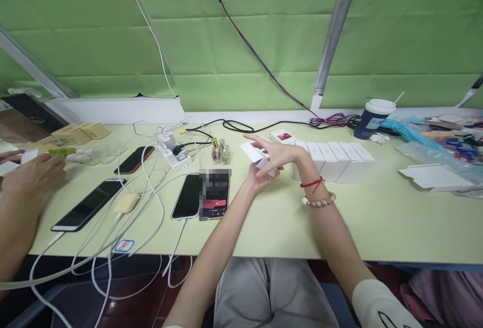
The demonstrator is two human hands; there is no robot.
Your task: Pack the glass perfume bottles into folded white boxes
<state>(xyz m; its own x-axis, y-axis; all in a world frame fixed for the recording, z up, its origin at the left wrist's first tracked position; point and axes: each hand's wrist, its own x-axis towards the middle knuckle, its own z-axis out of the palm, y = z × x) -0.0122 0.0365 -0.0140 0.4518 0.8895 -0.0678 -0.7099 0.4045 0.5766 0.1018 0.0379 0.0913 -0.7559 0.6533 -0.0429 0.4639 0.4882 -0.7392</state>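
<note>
A small white paper box point(252, 152) is tilted above the table between my two hands. My left hand point(259, 181) grips it from below, its fingers wrapped round the lower part. From the right, my right hand point(281, 154) reaches over the box, thumb and fingers about its sides, index finger stretched along the top; part of the box is hidden behind them. Just beyond my right wrist stands a row of several white boxes point(339, 159). Behind them lies a white box with a red picture point(284, 137). Two small glass bottles point(221, 152) stand left of my hands.
Two phones point(186, 196) lie side by side near my left forearm. Charging cables point(151, 202) tangle leftward from a power strip point(174, 152). Another person's hand point(32, 177) works at far left. A dark paper cup point(372, 121) stands at back right, near plastic bags point(426, 152).
</note>
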